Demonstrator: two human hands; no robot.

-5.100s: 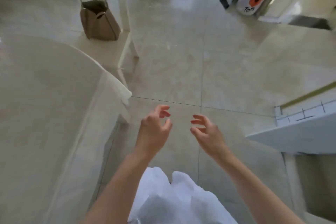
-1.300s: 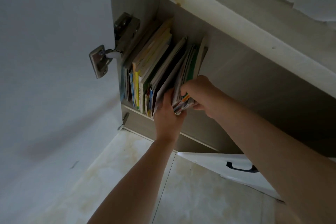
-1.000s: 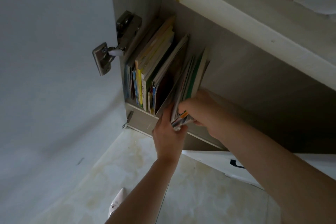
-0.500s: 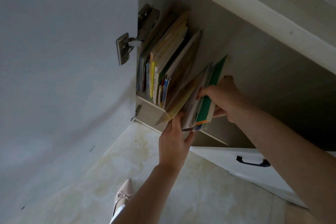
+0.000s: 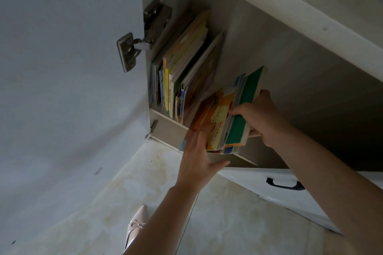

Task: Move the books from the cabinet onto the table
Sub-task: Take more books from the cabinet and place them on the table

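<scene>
Forearms rise from the bottom edge of the frame toward the middle. At lower centre a pale pink pointed shoe with a small bow (image 5: 134,225) stands on the mottled cream tiled floor (image 5: 238,223). Above it, the left hand (image 5: 196,159) reaches up with fingers straight and thumb spread to the right, its palm pressed flat against the orange-and-yellow cover of the handful of thin paperback books (image 5: 230,116), supporting them from the left. The right hand (image 5: 257,116), at centre right, clasps the same bundle from the other side: fingertips curl over the pages' edge beside the green cover, and the thumb lies beneath. The bundle tilts to the right, its lower end projecting past the front lip of the pale wood-grain cabinet (image 5: 269,33).

Further in, at centre, a row of upright colourful books (image 5: 178,80) leans against the cabinet's left wall, just left of the gripped bundle and apart from it. A silver metal hinge (image 5: 132,51) at upper left joins the cabinet wall to the open white cabinet door (image 5: 62,89), which fills the left half of the frame. At lower right, a white drawer front with a dark handle (image 5: 284,184) shows below the right forearm.
</scene>
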